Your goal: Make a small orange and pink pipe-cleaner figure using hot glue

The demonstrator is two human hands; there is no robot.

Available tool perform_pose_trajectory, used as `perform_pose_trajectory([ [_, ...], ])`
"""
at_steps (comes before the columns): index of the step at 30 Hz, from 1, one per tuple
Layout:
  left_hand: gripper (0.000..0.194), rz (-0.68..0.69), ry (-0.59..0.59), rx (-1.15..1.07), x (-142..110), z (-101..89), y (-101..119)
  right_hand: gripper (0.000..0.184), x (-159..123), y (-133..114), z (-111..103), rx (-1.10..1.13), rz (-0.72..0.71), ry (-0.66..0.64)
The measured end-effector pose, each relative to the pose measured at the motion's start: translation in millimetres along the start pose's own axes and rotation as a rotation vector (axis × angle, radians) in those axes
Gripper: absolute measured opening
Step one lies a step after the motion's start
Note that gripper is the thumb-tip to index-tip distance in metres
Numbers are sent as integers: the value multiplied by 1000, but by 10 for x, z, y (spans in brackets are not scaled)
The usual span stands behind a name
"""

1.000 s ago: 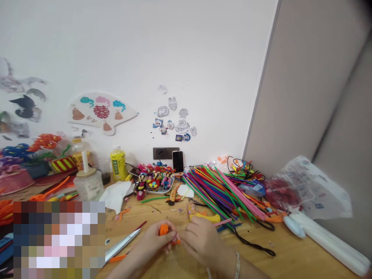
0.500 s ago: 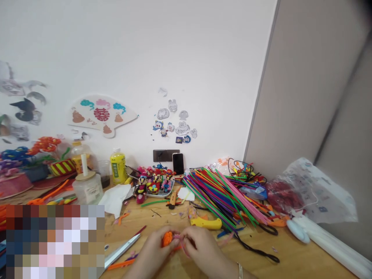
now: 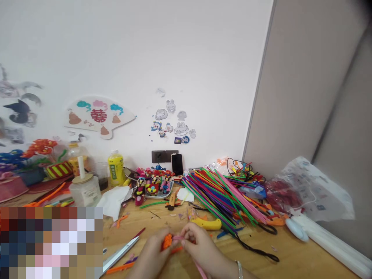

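Observation:
My left hand is closed around a small orange coiled piece of pipe cleaner, low in the middle of the view. A pink pipe cleaner runs from that piece to my right hand, which pinches it between thumb and fingers. Its loose end hangs down below my right hand. The part under my left fingers is hidden. Just beyond my hands lies a yellow-handled tool. Scissors rest to the left of my left hand.
Behind my right hand spreads a heap of coloured pipe cleaners. Several small figures stand on a tray, near a phone. A glass jar and a yellow bottle are at left. A plastic bag lies at right.
My right hand has turned slightly, its fingers raised. The pink pipe cleaner's end, earlier curled near the fingers, now hangs below the hand. The view has shifted a little.

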State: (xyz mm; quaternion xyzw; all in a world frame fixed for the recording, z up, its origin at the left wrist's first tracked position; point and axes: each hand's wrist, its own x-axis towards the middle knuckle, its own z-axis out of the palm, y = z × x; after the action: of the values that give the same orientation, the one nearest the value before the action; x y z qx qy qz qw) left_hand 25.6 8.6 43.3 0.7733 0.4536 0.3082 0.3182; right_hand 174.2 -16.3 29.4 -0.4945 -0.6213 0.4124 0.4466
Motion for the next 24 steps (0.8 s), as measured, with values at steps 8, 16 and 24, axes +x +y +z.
perform_pose_trajectory([
  [8, 21, 74, -31, 179, -80, 1, 46, 12, -20, -62, -61, -176, -131, 15],
  [16, 37, -59, 54, -338, -19, 38, 35, 14, -49, -102, -12, -207, -222, 86],
  [24, 43, -144, 200, -634, -23, 87, 70, 42, -153, 77, 162, -412, -467, 95],
])
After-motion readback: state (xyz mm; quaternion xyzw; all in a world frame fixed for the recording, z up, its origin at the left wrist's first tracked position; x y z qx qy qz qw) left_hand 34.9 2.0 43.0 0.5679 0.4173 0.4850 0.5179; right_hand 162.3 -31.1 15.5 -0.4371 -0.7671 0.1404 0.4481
